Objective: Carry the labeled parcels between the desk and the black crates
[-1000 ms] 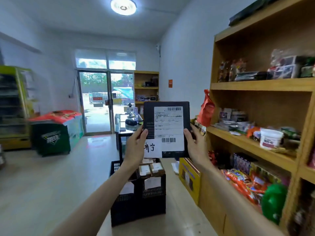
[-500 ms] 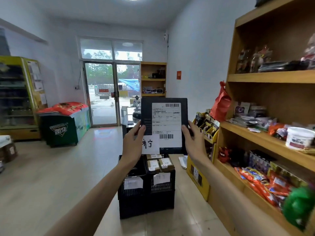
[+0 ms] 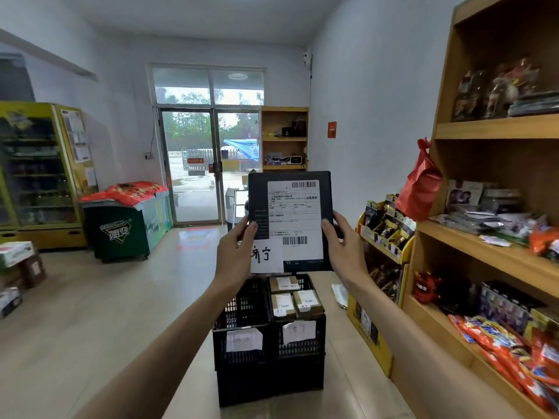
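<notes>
I hold a flat black parcel (image 3: pixel 290 220) upright in front of me, its white shipping label and a handwritten slip facing me. My left hand (image 3: pixel 234 260) grips its left edge and my right hand (image 3: pixel 344 249) grips its right edge. Below and beyond the parcel, two black crates stand side by side on the floor on top of other crates. The left crate (image 3: pixel 242 337) looks empty inside. The right crate (image 3: pixel 301 340) holds three brown labelled parcels (image 3: pixel 292 299). Each crate has a white paper tag on its front.
A wooden shelf unit (image 3: pixel 490 246) full of snacks lines the right side, with a yellow snack rack (image 3: pixel 378 258) next to the crates. A green chest freezer (image 3: pixel 127 222) and a drinks fridge (image 3: pixel 36 173) stand at the left. Boxes (image 3: pixel 18 267) lie at the far left. Glass doors (image 3: pixel 208 164) are straight ahead.
My view has tilted down and drawn nearer to the crates; the ceiling lamp has left the frame. Both hands keep the same grip on the black parcel, which sits lower in view.
</notes>
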`<state>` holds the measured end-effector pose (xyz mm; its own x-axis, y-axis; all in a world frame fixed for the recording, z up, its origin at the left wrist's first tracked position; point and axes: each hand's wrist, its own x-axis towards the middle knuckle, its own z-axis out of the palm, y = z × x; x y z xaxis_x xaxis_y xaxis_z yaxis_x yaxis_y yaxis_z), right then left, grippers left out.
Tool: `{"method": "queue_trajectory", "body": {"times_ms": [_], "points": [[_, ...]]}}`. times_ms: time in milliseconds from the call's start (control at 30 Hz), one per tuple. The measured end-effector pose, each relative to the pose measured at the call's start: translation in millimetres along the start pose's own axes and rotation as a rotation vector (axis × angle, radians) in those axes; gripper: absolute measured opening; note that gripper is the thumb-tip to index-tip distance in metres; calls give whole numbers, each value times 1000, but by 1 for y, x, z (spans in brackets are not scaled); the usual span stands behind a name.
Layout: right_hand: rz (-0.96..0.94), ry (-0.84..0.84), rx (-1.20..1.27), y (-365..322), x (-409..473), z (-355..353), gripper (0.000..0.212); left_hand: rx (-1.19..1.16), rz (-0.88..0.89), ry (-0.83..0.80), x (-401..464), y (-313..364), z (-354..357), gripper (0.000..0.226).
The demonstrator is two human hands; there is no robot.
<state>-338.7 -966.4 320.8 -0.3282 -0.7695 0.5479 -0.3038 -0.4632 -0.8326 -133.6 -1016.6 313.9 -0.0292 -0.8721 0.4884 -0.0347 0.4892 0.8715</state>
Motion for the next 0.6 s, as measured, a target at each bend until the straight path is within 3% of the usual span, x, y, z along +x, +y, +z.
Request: {"method": "queue_trajectory", "body": {"times_ms": [200,467,600], "points": [[-35,-6,43,30,79,-1,43,53,51,17,73,-20,35,55],[-74,-13,57,90,172,-17,43,53,123,-4,152,-54,95,43],[-63,-27,58,116,202,-11,40,58,85,24,183,-82,107,69]]}}
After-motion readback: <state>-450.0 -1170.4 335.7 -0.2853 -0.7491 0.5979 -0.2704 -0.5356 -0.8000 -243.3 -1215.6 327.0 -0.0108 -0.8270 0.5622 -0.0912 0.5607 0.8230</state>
